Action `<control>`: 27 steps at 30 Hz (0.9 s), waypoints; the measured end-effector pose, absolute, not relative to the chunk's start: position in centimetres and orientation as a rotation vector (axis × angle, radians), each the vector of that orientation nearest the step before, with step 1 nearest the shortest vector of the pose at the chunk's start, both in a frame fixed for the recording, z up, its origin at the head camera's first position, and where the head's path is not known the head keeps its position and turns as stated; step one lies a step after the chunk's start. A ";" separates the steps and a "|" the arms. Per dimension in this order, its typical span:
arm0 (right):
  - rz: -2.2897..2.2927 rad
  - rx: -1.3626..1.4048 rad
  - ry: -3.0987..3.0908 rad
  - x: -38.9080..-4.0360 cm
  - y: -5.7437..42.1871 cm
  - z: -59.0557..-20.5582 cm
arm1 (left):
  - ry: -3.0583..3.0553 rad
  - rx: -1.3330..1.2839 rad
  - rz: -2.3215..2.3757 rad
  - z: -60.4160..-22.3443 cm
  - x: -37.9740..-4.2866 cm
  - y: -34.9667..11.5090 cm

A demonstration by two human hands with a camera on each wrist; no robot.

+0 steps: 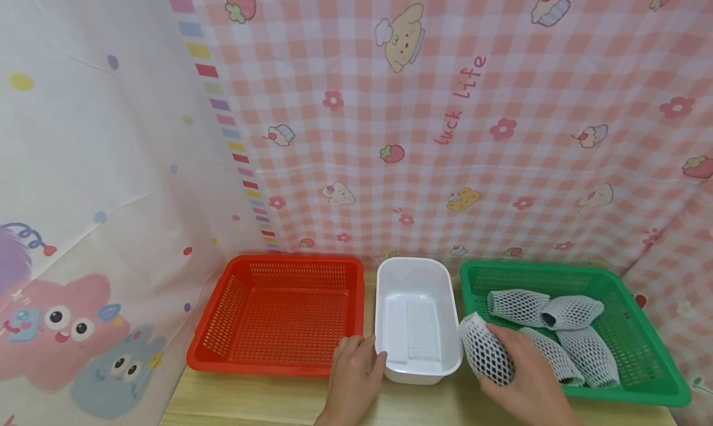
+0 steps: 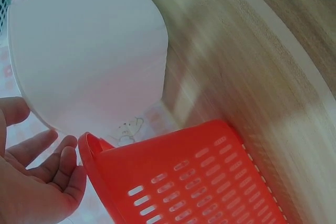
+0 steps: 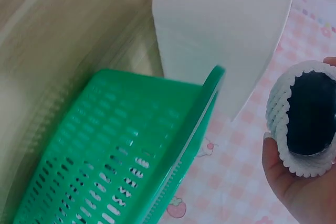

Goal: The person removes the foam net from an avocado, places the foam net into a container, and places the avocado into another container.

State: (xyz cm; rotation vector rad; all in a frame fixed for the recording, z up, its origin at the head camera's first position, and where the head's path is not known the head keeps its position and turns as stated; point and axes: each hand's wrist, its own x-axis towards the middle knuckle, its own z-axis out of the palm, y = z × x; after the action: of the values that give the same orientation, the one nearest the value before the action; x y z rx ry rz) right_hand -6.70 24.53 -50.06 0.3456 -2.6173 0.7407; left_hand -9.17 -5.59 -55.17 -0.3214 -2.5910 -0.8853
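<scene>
My right hand (image 1: 526, 373) grips a white foam net sleeve (image 1: 483, 347) above the gap between the white tub (image 1: 419, 378) and the green basket (image 1: 648, 361). In the right wrist view, a dark, smooth object (image 3: 311, 114) shows inside the sleeve's end; its kind is unclear. Several similar net sleeves (image 1: 590, 355) lie in the green basket. My left hand (image 1: 353, 373) is at the tub's left rim beside the red basket (image 1: 295, 321). In the left wrist view its fingers (image 2: 44, 148) are loosely bent at the tub's edge and the basket's corner, holding nothing.
The red basket, white tub and green basket stand in a row on a wooden table (image 1: 250, 401). Inside the tub, a pale textured patch (image 1: 423, 330) shows on the bottom. A pink checked cloth (image 1: 356, 166) hangs close behind the containers, and a pale printed cloth (image 1: 128, 215) hangs at the left.
</scene>
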 end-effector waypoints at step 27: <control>0.792 0.752 -2.505 -4.9 22.1 -52.5 | -2.359 -0.495 -0.770 -56.5 -8.1 -6.9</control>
State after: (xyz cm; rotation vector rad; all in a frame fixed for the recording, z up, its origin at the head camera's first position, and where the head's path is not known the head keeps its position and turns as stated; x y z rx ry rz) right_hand -4.92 22.12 -52.53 0.7522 -2.5050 0.7923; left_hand -8.13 -6.86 -56.48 -0.4955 -2.3590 -0.7700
